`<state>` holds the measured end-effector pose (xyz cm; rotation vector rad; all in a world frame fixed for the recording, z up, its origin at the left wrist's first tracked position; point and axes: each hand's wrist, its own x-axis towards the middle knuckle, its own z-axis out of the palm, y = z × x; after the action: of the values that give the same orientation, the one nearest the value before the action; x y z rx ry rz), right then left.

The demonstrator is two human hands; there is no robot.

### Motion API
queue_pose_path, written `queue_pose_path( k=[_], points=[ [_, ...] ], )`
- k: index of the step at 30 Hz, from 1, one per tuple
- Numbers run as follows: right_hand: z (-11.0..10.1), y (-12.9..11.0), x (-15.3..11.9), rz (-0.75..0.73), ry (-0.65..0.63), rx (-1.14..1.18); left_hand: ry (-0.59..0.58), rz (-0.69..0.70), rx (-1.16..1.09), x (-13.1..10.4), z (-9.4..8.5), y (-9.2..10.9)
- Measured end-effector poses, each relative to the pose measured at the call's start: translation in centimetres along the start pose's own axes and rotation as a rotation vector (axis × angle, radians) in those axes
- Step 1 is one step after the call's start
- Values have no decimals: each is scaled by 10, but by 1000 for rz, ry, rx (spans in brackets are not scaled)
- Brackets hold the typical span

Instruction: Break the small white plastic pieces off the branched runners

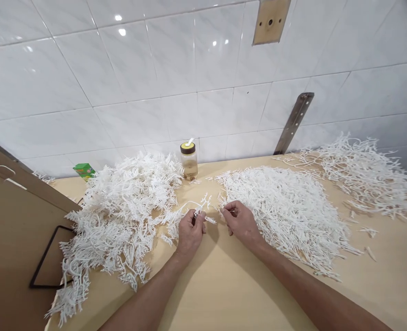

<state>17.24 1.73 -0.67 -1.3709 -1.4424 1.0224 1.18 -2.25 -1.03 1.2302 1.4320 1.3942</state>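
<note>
The left hand (pixel 190 233) pinches a branched sprig (pixel 204 201), right hand (pixel 243 225) nearly closed, contents unclear; the heap (pixel 127 207) near the left edge of the worktop (pixel 203 289) seems unpicked, the snippet pile (pixel 282 211) picked.

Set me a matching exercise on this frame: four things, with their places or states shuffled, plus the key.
1. Left hand
2. Jar
3. Green box
4. Wall plate

A. Mounted on the tiled wall
B. Partly hidden by the left white heap
C. Pinching a branched white piece
D. Topped with a yellow-and-dark lid

Pairs: 1-C, 2-D, 3-B, 4-A
</note>
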Motion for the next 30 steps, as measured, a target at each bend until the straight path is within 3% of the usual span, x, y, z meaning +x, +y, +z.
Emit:
queue_pose_path(
  k=[3, 6, 8, 10, 18, 26, 30],
  points=[
    [-7, -1, 2, -274, 111, -182, 16, 10, 20, 0, 0, 0],
    [-6, -4, -2, -447, -30, -238, 16, 43, 48, 0, -1, -2],
    [-2, -5, -7, -448, -171, -239, 11, 60, 69, 0, -1, -3],
    [3, -6, -12, -432, -229, -242, 8, 71, 94, 0, -1, -3],
    [6, -7, -13, -283, -276, -177, -35, 92, 165, -3, 0, 4],
    [1, -11, -12, -338, -279, -257, -37, 94, 185, -3, -1, 4],
    [1, -14, -15, -263, -326, -242, -33, 98, 207, -2, -1, 3]
  ],
)
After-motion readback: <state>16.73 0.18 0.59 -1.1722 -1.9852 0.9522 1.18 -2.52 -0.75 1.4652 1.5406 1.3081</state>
